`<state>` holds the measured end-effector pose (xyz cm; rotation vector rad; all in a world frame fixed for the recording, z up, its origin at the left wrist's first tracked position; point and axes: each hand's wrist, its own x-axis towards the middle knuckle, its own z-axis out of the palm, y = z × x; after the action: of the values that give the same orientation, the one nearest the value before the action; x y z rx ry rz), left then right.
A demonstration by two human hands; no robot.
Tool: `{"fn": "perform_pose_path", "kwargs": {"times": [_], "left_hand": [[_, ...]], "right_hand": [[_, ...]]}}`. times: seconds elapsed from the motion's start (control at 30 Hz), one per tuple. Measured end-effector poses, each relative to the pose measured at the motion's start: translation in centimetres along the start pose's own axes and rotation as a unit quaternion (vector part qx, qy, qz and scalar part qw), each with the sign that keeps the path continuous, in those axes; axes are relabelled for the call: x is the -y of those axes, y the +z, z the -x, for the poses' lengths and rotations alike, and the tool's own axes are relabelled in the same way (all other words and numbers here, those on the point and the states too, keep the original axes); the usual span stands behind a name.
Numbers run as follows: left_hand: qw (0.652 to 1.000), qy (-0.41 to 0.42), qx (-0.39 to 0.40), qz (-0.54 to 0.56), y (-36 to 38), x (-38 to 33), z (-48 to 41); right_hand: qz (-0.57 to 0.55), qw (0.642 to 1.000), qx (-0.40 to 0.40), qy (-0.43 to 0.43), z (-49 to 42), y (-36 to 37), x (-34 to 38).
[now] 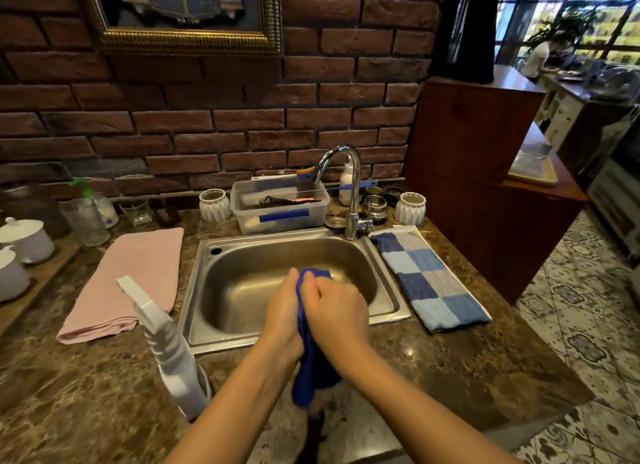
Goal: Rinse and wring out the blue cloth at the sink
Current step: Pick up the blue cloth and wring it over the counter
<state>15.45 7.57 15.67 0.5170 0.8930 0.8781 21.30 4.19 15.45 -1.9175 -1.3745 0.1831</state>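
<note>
Grips the blue cloth [313,370] upright between left hand [282,311] and right hand [337,313], both clenched round it, above the near rim of the sink [195,290]. Risks dripping onto the surface [450,366], with the lower tail hanging outside the basin; risks a still-wet tail too, given both grips near the top end.

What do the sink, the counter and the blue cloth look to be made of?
Sink: brushed stainless steel, by its dull grey sheen. Counter: polished brown stone, probably marble or granite, mottled and glossy. Blue cloth: soft fabric, possibly microfibre, hanging limp.
</note>
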Motion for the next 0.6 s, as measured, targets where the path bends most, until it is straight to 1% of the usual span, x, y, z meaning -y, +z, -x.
{"fn": "perform_pose_path", "kwargs": {"times": [0.07, 0.13, 0.17, 0.2, 0.27, 0.33, 0.4, 0.5, 0.57, 0.6], "left_hand": [[1.0, -0.005, -0.011, -0.001, 0.0, -0.8, -0.2], [1.0, -0.011, 0.002, 0.011, 0.4, -0.8, 0.4], [0.999, -0.007, 0.014, 0.035, 0.9, -0.3, 0.8], [0.998, -0.004, 0.015, 0.056, 1.4, 0.4, 0.9], [0.997, 0.002, -0.013, 0.079, 2.4, 1.4, 1.3], [0.999, -0.002, 0.011, 0.042, 2.6, 1.4, 1.5], [0.999, -0.022, 0.03, 0.015, 2.0, 0.6, 1.5], [0.998, -0.039, 0.043, 0.001, 0.4, -0.8, 1.2], [0.999, -0.032, 0.012, -0.017, -0.4, -0.7, 0.6], [0.999, -0.032, 0.004, -0.017, -0.5, -0.5, 0.5]], "right_hand": [[0.032, 0.999, -0.002, -0.044, 1.4, 0.8, 0.8], [0.064, 0.993, -0.051, -0.08, 1.1, 1.0, 1.4], [0.062, 0.992, -0.077, -0.08, 0.3, 0.8, 1.4], [0.052, 0.993, -0.083, -0.072, -0.6, 0.6, 1.2], [0.033, 0.996, -0.07, -0.032, -2.5, -0.1, 0.6], [0.001, 0.998, -0.06, 0.006, -3.6, -0.6, -0.1], [-0.018, 0.998, -0.053, 0.017, -3.0, -1.0, -0.4], [0.022, 0.999, -0.039, -0.023, -0.2, -0.1, -0.5], [0.073, 0.995, -0.033, -0.051, 1.9, 1.0, -0.3], [0.093, 0.993, -0.043, -0.054, 2.3, 1.5, -0.3]]}}
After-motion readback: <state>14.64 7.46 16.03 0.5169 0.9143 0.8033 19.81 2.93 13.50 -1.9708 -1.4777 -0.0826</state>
